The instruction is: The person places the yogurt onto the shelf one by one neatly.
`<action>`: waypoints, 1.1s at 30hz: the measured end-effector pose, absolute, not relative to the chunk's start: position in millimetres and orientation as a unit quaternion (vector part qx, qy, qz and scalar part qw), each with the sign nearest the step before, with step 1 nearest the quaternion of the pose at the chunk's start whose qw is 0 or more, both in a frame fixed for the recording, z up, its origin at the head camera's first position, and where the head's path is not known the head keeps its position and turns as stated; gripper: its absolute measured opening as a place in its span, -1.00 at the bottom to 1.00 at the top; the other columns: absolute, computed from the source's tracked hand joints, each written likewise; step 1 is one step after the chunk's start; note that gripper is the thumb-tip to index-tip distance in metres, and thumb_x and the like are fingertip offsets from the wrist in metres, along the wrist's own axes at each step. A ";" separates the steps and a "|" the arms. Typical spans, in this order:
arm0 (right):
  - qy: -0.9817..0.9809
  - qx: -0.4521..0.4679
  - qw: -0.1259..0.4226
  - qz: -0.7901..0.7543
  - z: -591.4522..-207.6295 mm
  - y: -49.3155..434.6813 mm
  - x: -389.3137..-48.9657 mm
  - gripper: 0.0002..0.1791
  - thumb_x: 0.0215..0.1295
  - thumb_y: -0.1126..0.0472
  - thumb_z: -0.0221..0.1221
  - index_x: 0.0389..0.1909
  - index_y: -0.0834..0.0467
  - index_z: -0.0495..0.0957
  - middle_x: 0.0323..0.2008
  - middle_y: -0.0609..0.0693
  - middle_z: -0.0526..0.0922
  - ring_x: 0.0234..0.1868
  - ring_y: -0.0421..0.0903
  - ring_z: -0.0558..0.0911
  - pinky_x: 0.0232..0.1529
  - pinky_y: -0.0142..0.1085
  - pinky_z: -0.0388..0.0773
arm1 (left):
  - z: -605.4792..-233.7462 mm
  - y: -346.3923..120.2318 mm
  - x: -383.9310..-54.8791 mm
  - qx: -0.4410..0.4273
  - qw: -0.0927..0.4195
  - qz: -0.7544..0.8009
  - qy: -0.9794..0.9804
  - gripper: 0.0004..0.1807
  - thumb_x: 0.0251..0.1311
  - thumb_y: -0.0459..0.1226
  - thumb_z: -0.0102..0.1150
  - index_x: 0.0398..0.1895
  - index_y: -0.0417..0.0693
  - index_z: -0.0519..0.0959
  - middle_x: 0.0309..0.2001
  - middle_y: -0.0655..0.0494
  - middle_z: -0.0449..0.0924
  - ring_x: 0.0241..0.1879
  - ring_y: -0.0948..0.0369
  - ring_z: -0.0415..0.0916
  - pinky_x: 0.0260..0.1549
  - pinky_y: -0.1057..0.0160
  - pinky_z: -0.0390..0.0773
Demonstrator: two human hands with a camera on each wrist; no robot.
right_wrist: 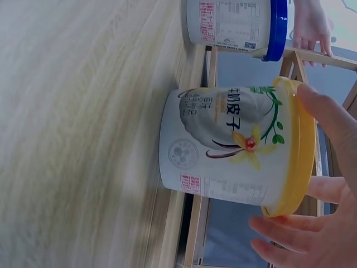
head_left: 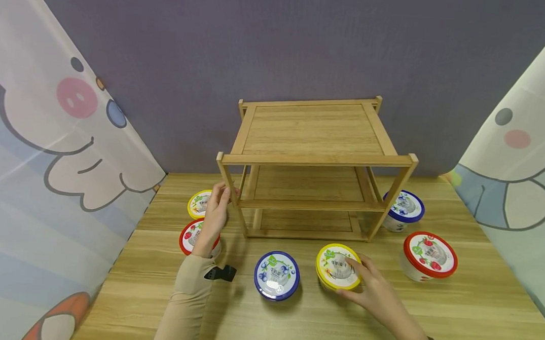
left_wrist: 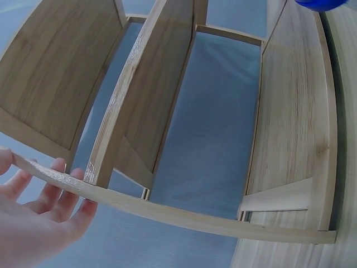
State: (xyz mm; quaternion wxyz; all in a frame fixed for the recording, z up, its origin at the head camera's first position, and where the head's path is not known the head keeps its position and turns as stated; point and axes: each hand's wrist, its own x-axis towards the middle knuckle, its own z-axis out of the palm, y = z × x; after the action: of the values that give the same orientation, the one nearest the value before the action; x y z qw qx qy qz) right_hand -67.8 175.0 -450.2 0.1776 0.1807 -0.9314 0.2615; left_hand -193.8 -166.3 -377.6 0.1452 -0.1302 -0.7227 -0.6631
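Note:
My left hand [head_left: 217,210] is at the left front post of a wooden shelf rack [head_left: 316,159]; in the left wrist view its thumb and fingers wrap round the post [left_wrist: 167,209]. With my right hand [head_left: 377,291] I hold a tub with a yellow lid [head_left: 338,266] by its rim, thumb and fingers on opposite sides of the lid. The right wrist view shows this tub's white wall [right_wrist: 223,145] with a vanilla flower print. Left of it stands a blue-lidded tub [head_left: 276,275], in front of the rack.
Left of the rack are another yellow-lidded tub [head_left: 200,203] and a red-lidded tub [head_left: 189,236], both partly behind my left arm. On the right stand a blue-lidded tub [head_left: 405,207], partly behind a rack post, and a red-lidded tub [head_left: 430,255]. A grey wall panel [head_left: 305,44] rises behind.

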 end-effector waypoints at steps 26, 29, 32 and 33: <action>-0.862 0.112 0.081 0.488 -475.6 169.5 -70.6 0.01 -0.40 0.27 0.47 0.19 0.28 0.16 0.11 0.42 0.18 0.11 0.41 0.15 -0.04 0.30 0.08 | -381.1 -165.2 -196.9 -0.128 0.145 -0.654 -0.731 -0.67 0.37 -0.29 -0.34 0.04 -0.39 0.20 -0.18 -0.41 0.36 -0.11 -0.09 0.34 -0.03 0.12 0.27; -0.858 0.112 0.086 0.493 -478.7 169.3 -72.2 0.00 -0.40 0.28 0.47 0.18 0.27 0.18 0.11 0.38 0.22 0.11 0.36 0.20 0.02 0.20 0.12 | -380.9 -164.5 -197.0 -0.127 0.146 -0.661 -0.725 -0.66 0.36 -0.30 -0.33 0.04 -0.42 0.19 -0.19 -0.41 0.36 -0.12 -0.08 0.35 -0.06 0.20 0.30; -0.860 0.112 0.091 0.489 -483.3 169.2 -73.9 0.00 -0.42 0.27 0.47 0.19 0.21 0.20 0.10 0.30 0.27 0.11 0.16 0.26 0.14 -0.22 0.16 | -380.3 -163.7 -196.8 -0.129 0.146 -0.668 -0.718 -0.67 0.36 -0.32 -0.33 0.03 -0.43 0.19 -0.22 -0.34 0.39 -0.13 -0.09 0.35 -0.10 0.25 0.31; -0.860 0.112 0.092 0.489 -485.0 169.2 -74.6 0.00 -0.42 0.27 0.48 0.19 0.18 0.21 0.10 0.27 0.29 0.12 0.04 0.27 0.13 -0.38 0.13 | -380.3 -163.7 -197.1 -0.130 0.144 -0.671 -0.716 -0.67 0.36 -0.32 -0.33 0.03 -0.44 0.19 -0.23 -0.30 0.39 -0.13 -0.10 0.34 -0.10 0.25 0.31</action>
State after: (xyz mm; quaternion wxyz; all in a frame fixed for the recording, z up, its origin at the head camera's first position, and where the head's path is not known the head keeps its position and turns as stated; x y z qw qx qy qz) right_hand -74.6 169.2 -485.0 0.0923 0.1121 -0.8600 0.4892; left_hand -197.1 -163.7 -380.3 0.1439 -0.1297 -0.7155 -0.6712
